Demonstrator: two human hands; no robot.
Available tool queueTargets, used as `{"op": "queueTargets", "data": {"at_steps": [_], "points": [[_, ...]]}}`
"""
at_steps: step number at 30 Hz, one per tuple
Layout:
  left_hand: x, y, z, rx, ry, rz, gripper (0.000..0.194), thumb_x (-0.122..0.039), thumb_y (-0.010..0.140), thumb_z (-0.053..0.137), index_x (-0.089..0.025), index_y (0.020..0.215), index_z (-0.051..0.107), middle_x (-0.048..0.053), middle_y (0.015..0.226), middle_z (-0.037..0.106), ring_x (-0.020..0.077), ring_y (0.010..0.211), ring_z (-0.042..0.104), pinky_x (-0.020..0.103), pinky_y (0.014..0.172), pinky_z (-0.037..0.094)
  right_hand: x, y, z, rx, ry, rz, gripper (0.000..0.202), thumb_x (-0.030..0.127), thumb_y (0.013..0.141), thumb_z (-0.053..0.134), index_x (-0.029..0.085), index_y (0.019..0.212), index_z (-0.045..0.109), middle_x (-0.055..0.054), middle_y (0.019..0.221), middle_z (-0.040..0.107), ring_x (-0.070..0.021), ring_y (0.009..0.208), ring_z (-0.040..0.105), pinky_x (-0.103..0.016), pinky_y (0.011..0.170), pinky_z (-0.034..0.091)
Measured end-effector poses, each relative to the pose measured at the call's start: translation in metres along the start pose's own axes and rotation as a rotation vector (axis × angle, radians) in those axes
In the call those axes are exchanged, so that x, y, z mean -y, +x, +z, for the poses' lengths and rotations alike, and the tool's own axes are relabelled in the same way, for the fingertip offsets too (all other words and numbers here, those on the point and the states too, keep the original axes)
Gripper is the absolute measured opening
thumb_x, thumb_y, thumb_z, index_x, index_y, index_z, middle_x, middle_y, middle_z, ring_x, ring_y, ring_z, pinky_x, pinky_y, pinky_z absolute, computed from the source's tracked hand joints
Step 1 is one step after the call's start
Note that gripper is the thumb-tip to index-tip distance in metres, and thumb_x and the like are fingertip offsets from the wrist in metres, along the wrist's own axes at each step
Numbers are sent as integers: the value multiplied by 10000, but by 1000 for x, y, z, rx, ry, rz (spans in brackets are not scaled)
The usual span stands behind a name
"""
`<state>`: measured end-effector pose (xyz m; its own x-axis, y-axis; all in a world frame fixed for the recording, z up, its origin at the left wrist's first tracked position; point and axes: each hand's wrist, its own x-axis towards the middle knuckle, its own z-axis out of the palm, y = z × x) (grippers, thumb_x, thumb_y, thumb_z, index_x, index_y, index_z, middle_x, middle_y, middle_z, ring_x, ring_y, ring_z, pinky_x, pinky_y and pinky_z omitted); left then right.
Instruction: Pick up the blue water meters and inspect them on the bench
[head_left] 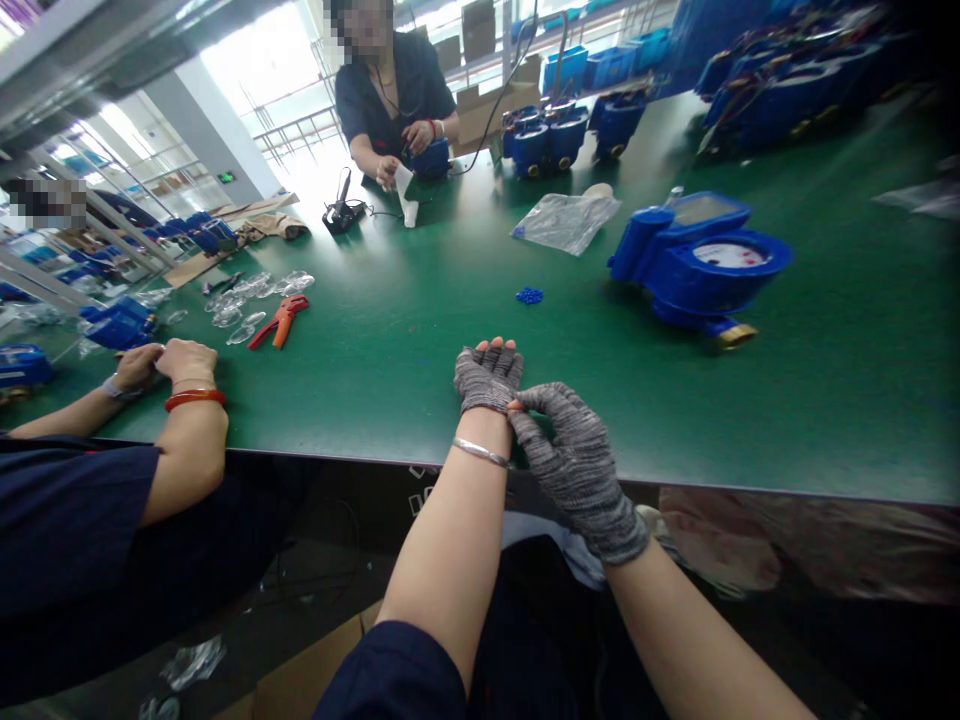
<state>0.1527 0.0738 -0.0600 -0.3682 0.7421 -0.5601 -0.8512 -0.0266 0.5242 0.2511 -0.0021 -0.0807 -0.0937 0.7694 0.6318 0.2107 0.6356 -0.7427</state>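
Note:
My left hand [489,378], in a grey knitted fingerless glove, is over the green table near its front edge, bare fingertips extended. It holds nothing. My right hand [577,465] wears a matching glove and pinches the cuff of the left one at the wrist, just above a silver bangle [480,452]. Beyond my hands is a small heap of blue bits [529,296], too small to make out. To the right a blue water meter [705,265] with a round white dial and a brass fitting sits on the table.
A clear plastic bag [568,222] lies behind the meter; several more blue meters [551,135] stand at the back. Orange-handled pliers [280,322] and clear discs [240,300] lie left. A co-worker's hands [184,362] are at the left edge; another person [394,90] works across the table [375,370].

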Motion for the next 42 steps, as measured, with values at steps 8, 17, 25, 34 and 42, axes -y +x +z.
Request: {"op": "queueTargets", "data": {"at_steps": [8,17,25,34,42], "points": [[3,7,-6,58,-3,25,286,-399,927,320,-149,975,449,61,1012,581,220,953,598,426,855,461,0,-25,-14,128,-210,-203,325,136,765,553,198,1073,635,-87,993,536,-245,944,471,-406,804,396],[3,9,-8,110,99,54,318,-408,921,254,-158,1031,417,58,1175,531,189,1010,582,372,850,484,6,-32,-23,223,-113,-228,310,129,781,542,242,1060,614,-59,932,539,-214,877,469,-378,759,384],[13,14,-8,292,958,427,252,-327,843,453,-137,1007,468,133,1061,548,235,1018,559,429,967,392,1,-35,-33,94,-30,-126,142,83,782,509,159,873,588,-69,860,551,-192,820,488,-362,723,421],[16,4,-32,553,2131,1160,438,-294,873,411,-69,1222,550,173,1285,464,321,1201,362,497,1036,203,17,-54,-30,303,-40,-190,359,100,804,512,234,1134,556,-47,926,559,-186,843,483,-366,750,407],[26,13,-29,413,2410,1367,378,-295,914,330,-149,1169,567,90,1193,532,263,1084,453,463,927,329,46,-63,-8,351,-87,-156,478,134,814,501,149,1291,467,-109,1014,570,-221,894,520,-376,753,471]]}}
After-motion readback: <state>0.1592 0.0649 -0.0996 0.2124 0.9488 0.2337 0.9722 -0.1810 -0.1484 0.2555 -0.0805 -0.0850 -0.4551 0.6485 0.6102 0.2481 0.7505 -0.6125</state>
